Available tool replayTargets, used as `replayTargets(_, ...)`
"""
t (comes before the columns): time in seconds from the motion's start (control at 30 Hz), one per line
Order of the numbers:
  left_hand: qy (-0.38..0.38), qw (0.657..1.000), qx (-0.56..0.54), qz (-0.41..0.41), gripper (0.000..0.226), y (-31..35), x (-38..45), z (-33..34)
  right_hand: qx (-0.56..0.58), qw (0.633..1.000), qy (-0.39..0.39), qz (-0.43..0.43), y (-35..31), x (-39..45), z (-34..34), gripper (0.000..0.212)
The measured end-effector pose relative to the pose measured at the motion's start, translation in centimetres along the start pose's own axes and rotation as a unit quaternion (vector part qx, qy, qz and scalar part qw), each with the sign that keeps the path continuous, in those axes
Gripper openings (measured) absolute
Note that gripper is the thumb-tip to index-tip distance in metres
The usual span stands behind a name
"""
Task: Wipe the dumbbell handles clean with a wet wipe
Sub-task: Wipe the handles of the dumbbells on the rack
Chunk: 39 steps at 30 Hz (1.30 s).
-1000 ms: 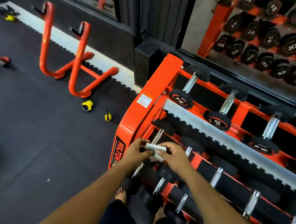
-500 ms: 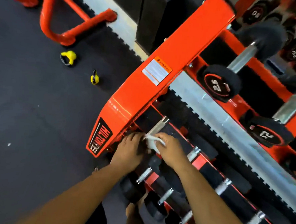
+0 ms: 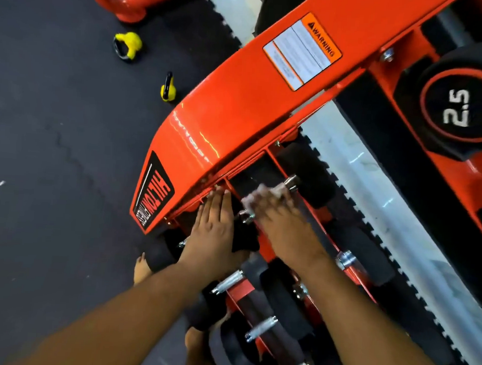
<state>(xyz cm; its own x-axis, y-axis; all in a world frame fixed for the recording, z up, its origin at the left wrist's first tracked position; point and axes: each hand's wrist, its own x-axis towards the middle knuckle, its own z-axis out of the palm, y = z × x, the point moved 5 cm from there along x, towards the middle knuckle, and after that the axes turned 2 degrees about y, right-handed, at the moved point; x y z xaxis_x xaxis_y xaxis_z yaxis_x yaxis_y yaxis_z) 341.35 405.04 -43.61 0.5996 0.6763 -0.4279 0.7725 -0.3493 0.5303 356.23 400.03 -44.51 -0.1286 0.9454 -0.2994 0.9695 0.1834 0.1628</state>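
Note:
My right hand [image 3: 277, 215] is wrapped around the metal handle of the first dumbbell [image 3: 290, 182] on the middle shelf, with a white wet wipe [image 3: 257, 193] under the blurred fingers. Only the handle's chrome ends show. My left hand [image 3: 213, 231] lies flat with fingers together on the black head [image 3: 245, 239] of that dumbbell, by the rack's left end. Further dumbbell handles [image 3: 228, 281] sit on the lower shelf in front.
The orange rack's side post [image 3: 239, 106] slants over the hands. A 2.5 dumbbell [image 3: 459, 108] rests on the top shelf. Two yellow kettlebells [image 3: 128, 45] stand on the dark floor, by an orange tube frame [image 3: 126, 3]. Bare feet [image 3: 141, 269] are below.
The view has dropped closer to the rack. My right hand moved from holding the wipe between both hands to gripping the handle with it. My left hand let go and flattened on the dumbbell head.

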Motion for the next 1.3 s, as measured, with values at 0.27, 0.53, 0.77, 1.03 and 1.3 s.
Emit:
replayTargets(0.27, -0.061, 0.997, 0.028, -0.025, 0.140, 0.0, 0.6, 0.3, 0.024, 0.999, 0.026, -0.034, -1.3, 0.0, 1.0, 0.065)
replayTargets(0.53, -0.083, 0.996, 0.011, -0.042, 0.139, 0.1, 0.9, -0.1, 0.017, 0.998, 0.016, -0.058, -2.0, 2.1, 0.9, 0.057)
replayTargets(0.77, -0.061, 0.997, 0.020, -0.036, 0.139, -0.2, 0.6, 0.1, -0.008, 0.996, 0.069, -0.060, -0.5, -0.6, 1.4, 0.054)
replayTargets(1.03, -0.060, 0.997, 0.023, -0.038, 0.140, 0.0, 0.6, -0.1, 0.007, 0.998, 0.062, -0.032, 0.5, 3.2, -0.1, 0.034)
replayTargets(1.3, -0.061, 0.997, 0.025, -0.039, 0.139, -0.1, 0.6, -0.1, 0.004, 0.988, -0.154, -0.021, 2.2, 5.9, -1.5, 0.078)
